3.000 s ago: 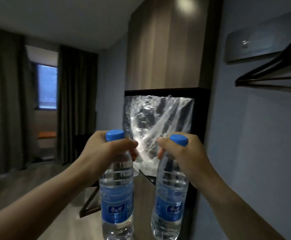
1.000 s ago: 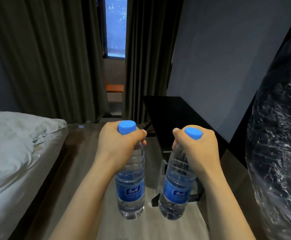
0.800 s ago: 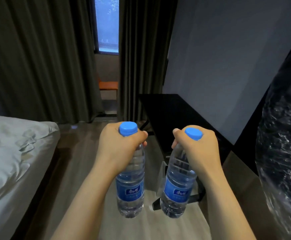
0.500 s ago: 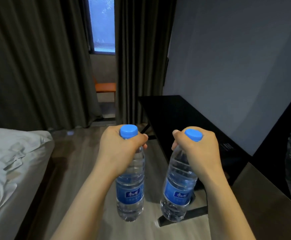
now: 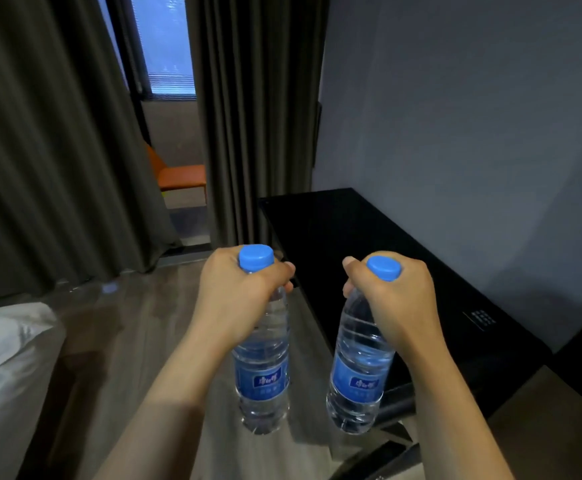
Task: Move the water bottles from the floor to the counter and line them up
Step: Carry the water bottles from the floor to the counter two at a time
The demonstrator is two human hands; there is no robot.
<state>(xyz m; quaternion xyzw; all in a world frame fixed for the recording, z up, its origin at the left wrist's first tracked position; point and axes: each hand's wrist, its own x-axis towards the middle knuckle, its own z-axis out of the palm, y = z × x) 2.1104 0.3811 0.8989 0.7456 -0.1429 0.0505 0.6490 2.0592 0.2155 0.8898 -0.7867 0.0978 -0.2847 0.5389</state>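
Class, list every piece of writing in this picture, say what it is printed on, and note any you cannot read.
On the left bottle, blue label: white characters, too blurred to read.
On the right bottle, blue label: white characters, too blurred to read.
On the black counter: a small block of pale print near the wall, too small to read.
Nothing here can be quoted with confidence.

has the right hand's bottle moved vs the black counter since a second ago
Yes. The water bottle in the right hand has gone forward: before it hung by the near end of the black counter, now alongside its long edge, nearer the curtains.
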